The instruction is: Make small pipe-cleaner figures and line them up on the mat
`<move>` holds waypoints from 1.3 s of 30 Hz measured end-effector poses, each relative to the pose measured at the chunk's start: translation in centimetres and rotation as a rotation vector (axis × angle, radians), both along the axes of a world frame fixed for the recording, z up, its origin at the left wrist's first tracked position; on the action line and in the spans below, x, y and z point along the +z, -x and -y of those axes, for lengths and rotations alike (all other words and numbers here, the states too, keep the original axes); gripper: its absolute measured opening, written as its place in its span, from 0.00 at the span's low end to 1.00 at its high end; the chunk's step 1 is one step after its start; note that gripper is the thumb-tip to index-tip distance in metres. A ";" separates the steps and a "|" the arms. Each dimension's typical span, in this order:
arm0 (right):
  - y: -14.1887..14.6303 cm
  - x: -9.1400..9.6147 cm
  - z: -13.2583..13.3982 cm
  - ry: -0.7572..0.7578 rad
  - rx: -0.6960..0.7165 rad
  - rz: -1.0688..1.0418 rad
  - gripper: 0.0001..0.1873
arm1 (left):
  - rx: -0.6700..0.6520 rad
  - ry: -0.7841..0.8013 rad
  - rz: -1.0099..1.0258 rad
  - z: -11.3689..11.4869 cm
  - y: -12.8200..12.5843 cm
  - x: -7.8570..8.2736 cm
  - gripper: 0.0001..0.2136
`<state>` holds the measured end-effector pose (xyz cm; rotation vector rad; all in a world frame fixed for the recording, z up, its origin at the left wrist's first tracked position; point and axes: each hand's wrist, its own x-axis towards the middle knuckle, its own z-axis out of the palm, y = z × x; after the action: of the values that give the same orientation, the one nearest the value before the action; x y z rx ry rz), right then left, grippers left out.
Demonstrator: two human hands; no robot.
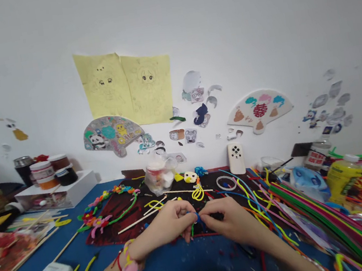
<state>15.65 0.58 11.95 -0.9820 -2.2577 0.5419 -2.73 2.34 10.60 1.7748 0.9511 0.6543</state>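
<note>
The left hand (176, 221) and right hand (225, 220) both pinch 1 blue piece (198, 217) (its form is too small to tell) between them, above the near edge of a dark red mat (100, 232), with yellow loops (197, 192) beyond and 2 yellow sheets (150, 96) on the wall (252, 19).

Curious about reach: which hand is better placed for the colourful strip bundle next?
Probably the right hand: the strip bundle lies nearer it than the left hand. Both hold a blue piece.

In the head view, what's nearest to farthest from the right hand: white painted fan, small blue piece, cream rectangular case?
1. Small blue piece: at the right hand.
2. Cream rectangular case: standing behind.
3. White painted fan: up on the wall.
</note>
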 end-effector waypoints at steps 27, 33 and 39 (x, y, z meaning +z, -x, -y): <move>0.0 0.1 -0.1 0.105 0.051 -0.017 0.12 | -0.076 -0.023 -0.027 0.0 0.5 0.4 0.08; 0.1 -0.1 -0.1 0.094 0.039 -0.027 0.12 | -0.067 -0.026 -0.037 0.0 0.5 0.3 0.09; 0.1 -0.4 -0.3 0.174 0.060 -0.040 0.12 | -0.077 -0.030 -0.052 0.1 0.6 0.5 0.09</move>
<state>15.51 0.84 11.51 -0.9807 -2.2394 0.7884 -3.37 2.22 11.07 1.8536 0.9066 0.5789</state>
